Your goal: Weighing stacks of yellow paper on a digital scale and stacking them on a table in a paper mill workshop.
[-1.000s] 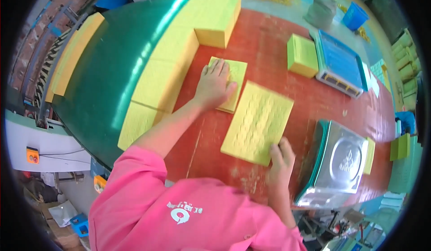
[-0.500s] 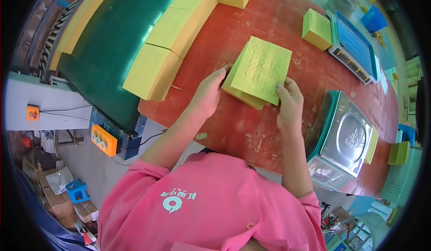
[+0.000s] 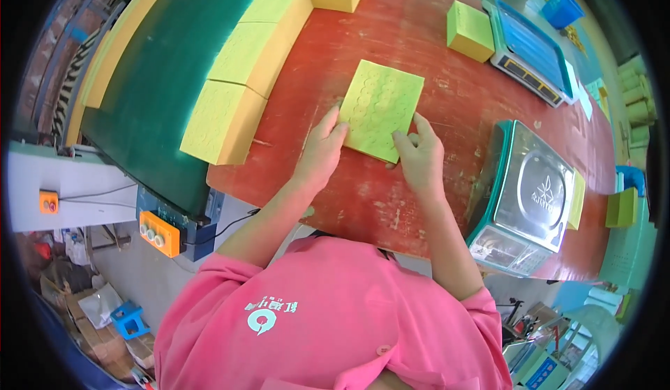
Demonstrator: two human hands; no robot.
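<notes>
Over the red tabletop (image 3: 293,128) I hold a thin stack of yellow paper sheets (image 3: 382,109), its top face stamped with rows of curved cuts. My left hand (image 3: 323,145) grips the stack's left edge, thumb on the near side. The right hand (image 3: 421,156) pinches the lower right edge, with the thumb on top and the other fingers partly hidden. The sheets lie close together in one squared pile. To the left, thick blocks of the same yellow paper (image 3: 222,118) stand in a row along the table edge.
A green belt (image 3: 150,86) runs beyond the left blocks, with an orange button box (image 3: 160,234) below. On the right stand a steel-topped scale (image 3: 534,198) and a scale with a blue tray (image 3: 532,46). Beside the latter sit a yellow paper block (image 3: 470,31) and a blue bin (image 3: 562,8).
The stack was parted into two fanned portions; now they are brought together and aligned. The right hand has moved slightly left and down. The whole view has shifted a little.
</notes>
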